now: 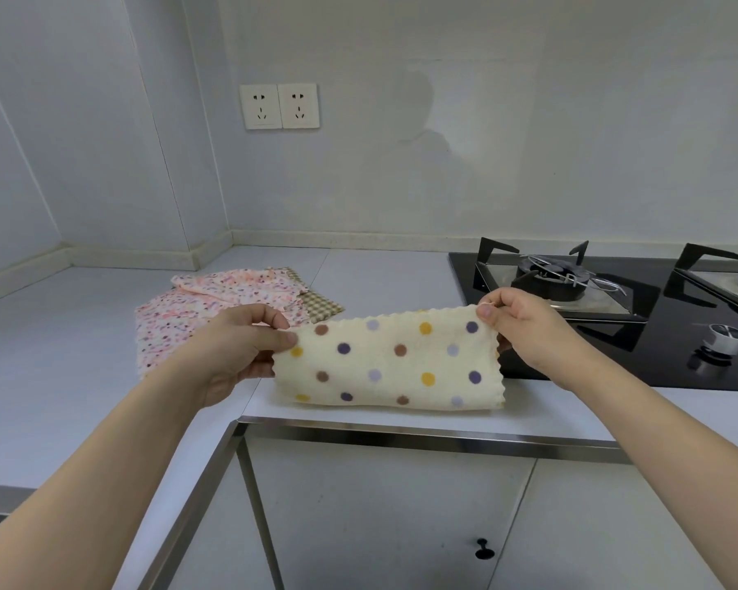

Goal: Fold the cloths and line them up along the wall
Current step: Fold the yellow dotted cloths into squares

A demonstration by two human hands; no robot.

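Note:
A cream cloth with coloured polka dots (386, 364) is doubled over near the counter's front edge, its fold resting on the worktop. My left hand (239, 347) pinches its upper left corner. My right hand (525, 330) pinches the upper right corner, so the top edge is stretched between both hands. Behind my left hand a pink speckled cloth (214, 308) lies unfolded and rumpled on the counter. A beige checked cloth (322, 302) peeks out from under its right side.
The grey L-shaped counter (60, 355) runs to the back wall (401, 163) and a corner on the left. A black gas hob (614, 300) with pan supports and a knob sits at the right. Cabinet doors with a black knob (484, 547) are below.

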